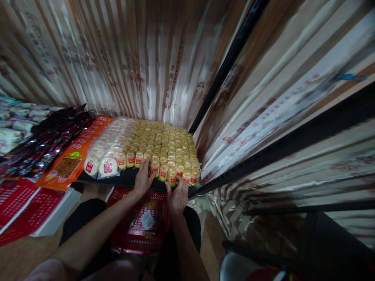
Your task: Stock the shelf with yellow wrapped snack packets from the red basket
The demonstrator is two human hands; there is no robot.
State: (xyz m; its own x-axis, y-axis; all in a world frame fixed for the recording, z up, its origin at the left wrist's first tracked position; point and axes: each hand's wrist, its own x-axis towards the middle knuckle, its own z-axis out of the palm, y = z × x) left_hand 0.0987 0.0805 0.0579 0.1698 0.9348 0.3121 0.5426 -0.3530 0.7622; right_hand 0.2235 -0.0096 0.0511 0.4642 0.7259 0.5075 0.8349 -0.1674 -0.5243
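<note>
Rows of small yellow wrapped snack cakes (pixel 158 142) with red labels cover the right part of a black shelf (pixel 123 179). My left hand (pixel 143 178) rests against the front row, fingers stretched out and thumb apart, beside one labelled pack (pixel 155 168). My right hand (pixel 178 197) has thumb and fingers around a front-row yellow snack cake (pixel 172 177), which still stands among its neighbours. Left of the yellow packs lie clear-wrapped round white cakes (pixel 107 167). Under my hands, between my knees, is a red basket (pixel 134 236) holding some packs and a white paper label.
An orange snack bag (pixel 68 160), dark shiny packets (pixel 52 136) and white packs (pixel 17 128) line the shelf's left. A red perforated basket (pixel 17 207) stands below. Printed plastic sheeting (pixel 146 58) hangs behind, and a black metal post (pixel 225 66) rises at right.
</note>
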